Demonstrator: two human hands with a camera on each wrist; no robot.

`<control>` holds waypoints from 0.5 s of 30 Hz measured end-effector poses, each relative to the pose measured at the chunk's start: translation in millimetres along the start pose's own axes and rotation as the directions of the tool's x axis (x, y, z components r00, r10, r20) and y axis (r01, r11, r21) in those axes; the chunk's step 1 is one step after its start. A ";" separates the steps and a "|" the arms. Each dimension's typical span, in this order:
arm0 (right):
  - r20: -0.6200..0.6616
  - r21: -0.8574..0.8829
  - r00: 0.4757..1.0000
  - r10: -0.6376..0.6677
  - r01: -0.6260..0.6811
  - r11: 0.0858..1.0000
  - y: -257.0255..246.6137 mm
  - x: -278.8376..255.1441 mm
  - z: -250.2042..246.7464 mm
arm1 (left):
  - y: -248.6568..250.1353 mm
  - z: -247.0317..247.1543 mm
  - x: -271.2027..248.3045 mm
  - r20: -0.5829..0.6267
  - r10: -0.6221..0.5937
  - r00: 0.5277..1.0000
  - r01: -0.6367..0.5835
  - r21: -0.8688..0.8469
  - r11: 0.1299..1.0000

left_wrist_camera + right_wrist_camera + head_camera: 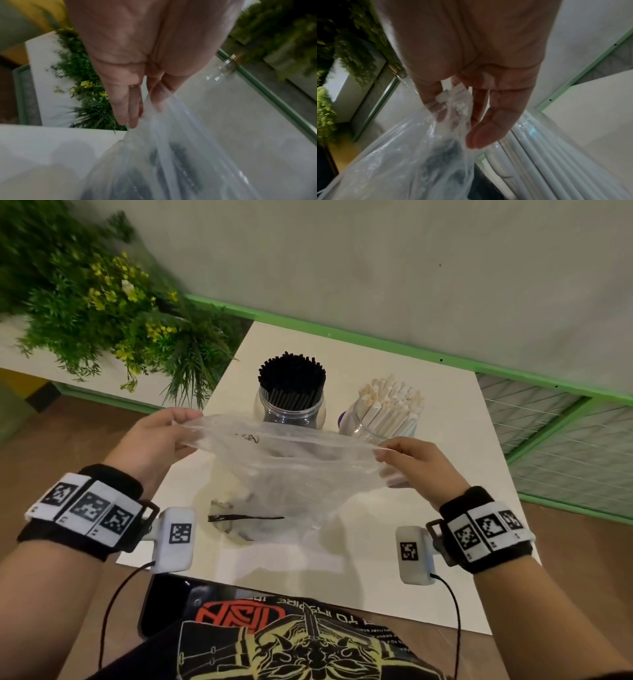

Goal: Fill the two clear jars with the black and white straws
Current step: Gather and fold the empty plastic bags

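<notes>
Two clear jars stand at the back of the white table (455,460): the left jar (289,409) is packed with black straws (291,374), the right jar (380,426) with white straws (390,402). In front of them I hold a clear plastic bag (294,470) stretched above the table. My left hand (171,436) pinches its left top corner, my right hand (407,460) its right top corner. The left wrist view has the bag (171,155) pinched between my thumb and fingers (125,108); in the right wrist view the bag (412,155) bunches under my fingers (488,128), with the white straws (539,155) beside it.
Another crumpled clear wrapper with a black strip (239,518) lies on the table under the bag. A leafy plant with yellow flowers (113,313) stands to the left. A green-framed wire panel (555,433) runs along the right; a grey wall is behind.
</notes>
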State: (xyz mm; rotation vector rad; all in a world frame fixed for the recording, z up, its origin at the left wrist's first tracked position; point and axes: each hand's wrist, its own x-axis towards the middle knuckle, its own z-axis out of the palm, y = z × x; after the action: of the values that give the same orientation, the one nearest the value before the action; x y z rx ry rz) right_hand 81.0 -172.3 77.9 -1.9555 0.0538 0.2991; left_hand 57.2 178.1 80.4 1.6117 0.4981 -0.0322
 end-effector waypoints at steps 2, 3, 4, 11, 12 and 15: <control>0.001 0.049 1.000 -0.008 0.008 0.999 -9.3 0.5 0.6 | 5.7 -0.1 -0.1 0.044 0.001 0.999 0.001 -0.063 0.998; -0.030 0.079 0.999 -0.022 0.024 0.997 -13.7 1.5 1.2 | 8.9 -1.0 -0.1 0.033 0.030 0.999 -0.029 -0.034 0.999; -0.070 0.110 0.997 -0.041 0.048 0.993 -18.1 2.4 1.6 | 12.5 -1.3 -0.9 -0.006 0.093 0.996 -0.093 0.052 0.994; -0.186 0.022 0.943 -0.276 0.285 0.958 -56.9 5.5 14.0 | 58.1 70.7 -54.0 0.411 0.678 0.609 -0.698 0.683 0.213; -0.154 0.001 0.936 -0.315 0.319 0.948 -63.8 4.7 17.1 | 59.2 86.0 -54.1 0.480 0.613 0.627 -0.674 0.729 0.119; -0.028 0.070 0.908 -0.418 0.419 0.905 -80.1 -1.5 20.0 | 60.0 107.3 -34.2 0.461 0.564 0.685 -0.637 0.755 0.156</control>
State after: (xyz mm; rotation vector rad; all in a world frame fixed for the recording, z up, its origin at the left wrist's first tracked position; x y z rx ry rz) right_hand 90.0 -122.5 143.1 -1.8388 -0.3414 -0.0012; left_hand 75.6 64.3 135.3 2.7896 -0.4182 0.3254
